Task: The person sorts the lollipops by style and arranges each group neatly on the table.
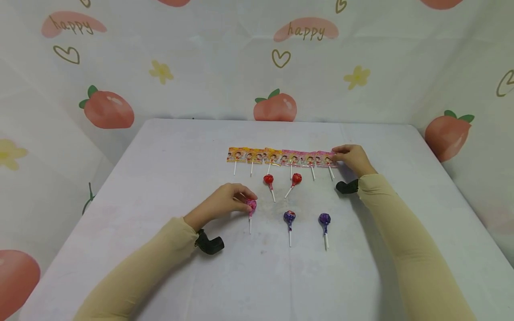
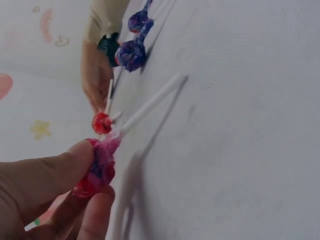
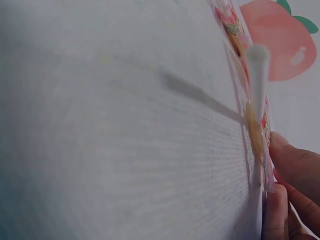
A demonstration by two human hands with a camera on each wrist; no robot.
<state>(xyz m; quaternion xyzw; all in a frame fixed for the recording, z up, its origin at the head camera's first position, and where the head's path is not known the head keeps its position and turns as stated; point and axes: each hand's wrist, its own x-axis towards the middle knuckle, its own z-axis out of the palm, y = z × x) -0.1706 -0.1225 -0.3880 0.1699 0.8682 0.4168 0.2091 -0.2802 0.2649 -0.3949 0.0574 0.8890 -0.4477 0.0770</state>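
Observation:
In the head view, my left hand (image 1: pixel 221 201) pinches the wrapped head of a pink lollipop (image 1: pixel 251 206). Its white stick points toward the front edge. The left wrist view shows thumb and fingers round that pink head (image 2: pixel 102 167), the stick's end close to the tabletop. Farther back, my right hand (image 1: pixel 354 159) holds the right edge of a flat lollipop in a pink cartoon wrapper (image 1: pixel 324 159), the last in a row. In the right wrist view the thumb and fingers pinch the wrapper's edge (image 3: pixel 266 170), with a white stick (image 3: pixel 257 80) sticking out.
Left of it, the row continues with pink-wrapped lollipops (image 1: pixel 291 157) and orange-wrapped lollipops (image 1: pixel 238 154). Two red lollipops (image 1: pixel 268 179) (image 1: pixel 296 179) lie in front of the row. Two purple lollipops (image 1: pixel 289 216) (image 1: pixel 324 219) lie nearer on the white table (image 1: pixel 180 147). A patterned cloth (image 1: pixel 221 67) hangs behind.

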